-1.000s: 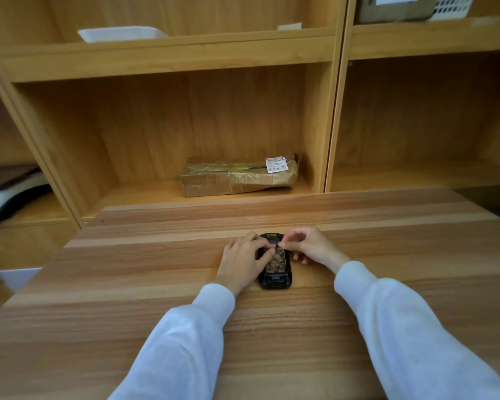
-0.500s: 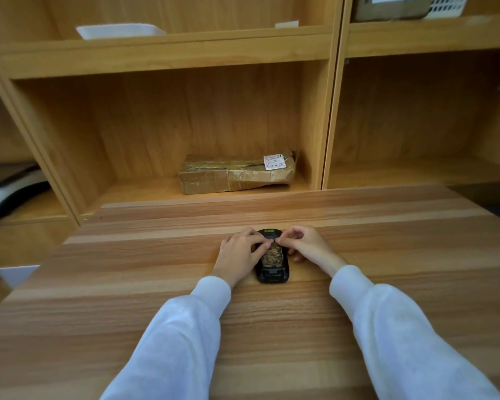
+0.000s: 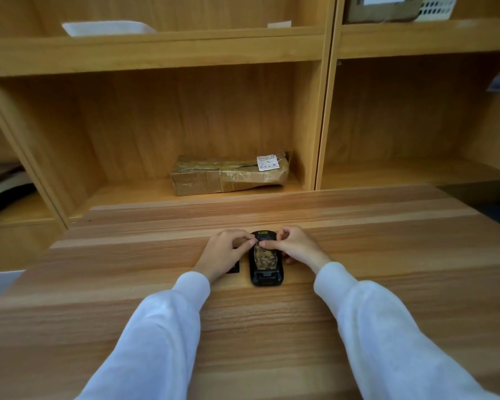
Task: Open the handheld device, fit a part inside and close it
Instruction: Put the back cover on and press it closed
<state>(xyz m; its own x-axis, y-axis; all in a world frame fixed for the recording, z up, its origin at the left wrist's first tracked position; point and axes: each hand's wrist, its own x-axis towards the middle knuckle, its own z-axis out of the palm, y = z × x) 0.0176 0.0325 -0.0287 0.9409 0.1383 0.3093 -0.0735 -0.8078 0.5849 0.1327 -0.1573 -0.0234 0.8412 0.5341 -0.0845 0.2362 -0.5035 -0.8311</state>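
Both grips, our left hand [image 3: 224,254] and right hand [image 3: 293,246], curl their fingertips together over the far end of the handheld device [image 3: 266,262]; whether they pinch anything we cannot tell. Between them, the device lies flat on the worktop [image 3: 272,327], its interior exposed.

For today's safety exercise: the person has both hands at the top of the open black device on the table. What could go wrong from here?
1. Both hands pinch at the far end of the device, so whatever they are fitting is hidden and might seat crooked.
2. The device lies loose on the table; a push could make it slide.
3. A dark piece lies half under the left hand and could get knocked away.
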